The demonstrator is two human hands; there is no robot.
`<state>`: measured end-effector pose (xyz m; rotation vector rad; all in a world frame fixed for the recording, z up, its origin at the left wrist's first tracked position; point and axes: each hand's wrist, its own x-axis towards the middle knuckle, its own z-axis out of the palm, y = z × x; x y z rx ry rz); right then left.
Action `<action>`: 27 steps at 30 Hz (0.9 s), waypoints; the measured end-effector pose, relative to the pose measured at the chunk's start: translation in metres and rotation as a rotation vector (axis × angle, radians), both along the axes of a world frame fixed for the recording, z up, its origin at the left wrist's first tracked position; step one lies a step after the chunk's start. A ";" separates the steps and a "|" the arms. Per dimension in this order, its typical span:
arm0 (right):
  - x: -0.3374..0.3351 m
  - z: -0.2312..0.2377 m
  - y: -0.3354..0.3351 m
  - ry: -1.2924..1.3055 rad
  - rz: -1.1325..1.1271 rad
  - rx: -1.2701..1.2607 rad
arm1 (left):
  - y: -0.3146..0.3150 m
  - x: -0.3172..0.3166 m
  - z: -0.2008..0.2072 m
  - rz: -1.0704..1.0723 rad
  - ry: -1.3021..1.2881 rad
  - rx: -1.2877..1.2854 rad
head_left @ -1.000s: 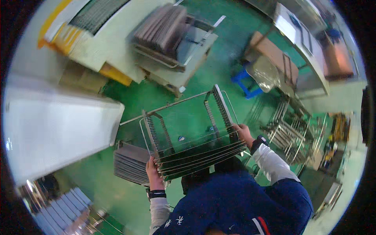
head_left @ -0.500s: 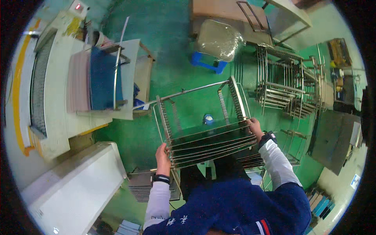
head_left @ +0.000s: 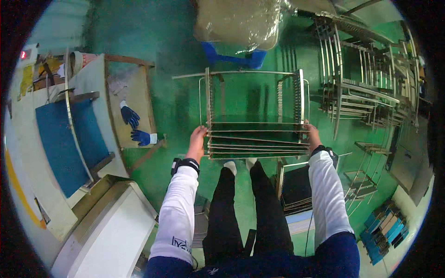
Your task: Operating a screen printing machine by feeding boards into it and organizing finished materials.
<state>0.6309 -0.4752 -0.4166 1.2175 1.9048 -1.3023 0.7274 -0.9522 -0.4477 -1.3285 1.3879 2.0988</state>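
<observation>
Rack (head_left: 301, 95) held level in front of the legs, over green floor (head_left: 164, 109), one hand at each end. Left hand (head_left: 198, 141) closed on its left side; right hand (head_left: 313, 134) closed on its right side, fingers partly hidden. Dark boards (head_left: 259, 126) sit in the near half, spanning side to side, edges pale; one slants against the rest. Far half shows slotted uprights, with a bar across the far end.

Beyond that bar, a stool (head_left: 236, 23) with plastic-wrapped seat and blue legs. To the left, two blue gloves (head_left: 143, 137) on a pallet (head_left: 136, 85), near a blue sheet (head_left: 58, 143). To the right, metal frames (head_left: 337, 83) stand on the floor. White cabinet (head_left: 113, 236) at lower left.
</observation>
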 end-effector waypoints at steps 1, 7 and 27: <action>-0.004 -0.023 0.013 -0.012 -0.005 -0.004 | 0.002 -0.015 -0.011 -0.005 -0.012 -0.004; -0.007 -0.097 0.052 0.208 0.176 -0.201 | 0.010 -0.057 -0.065 -0.060 -0.064 0.119; -0.052 -0.022 -0.148 0.495 1.672 0.590 | 0.003 0.126 0.011 -0.009 -0.264 -0.036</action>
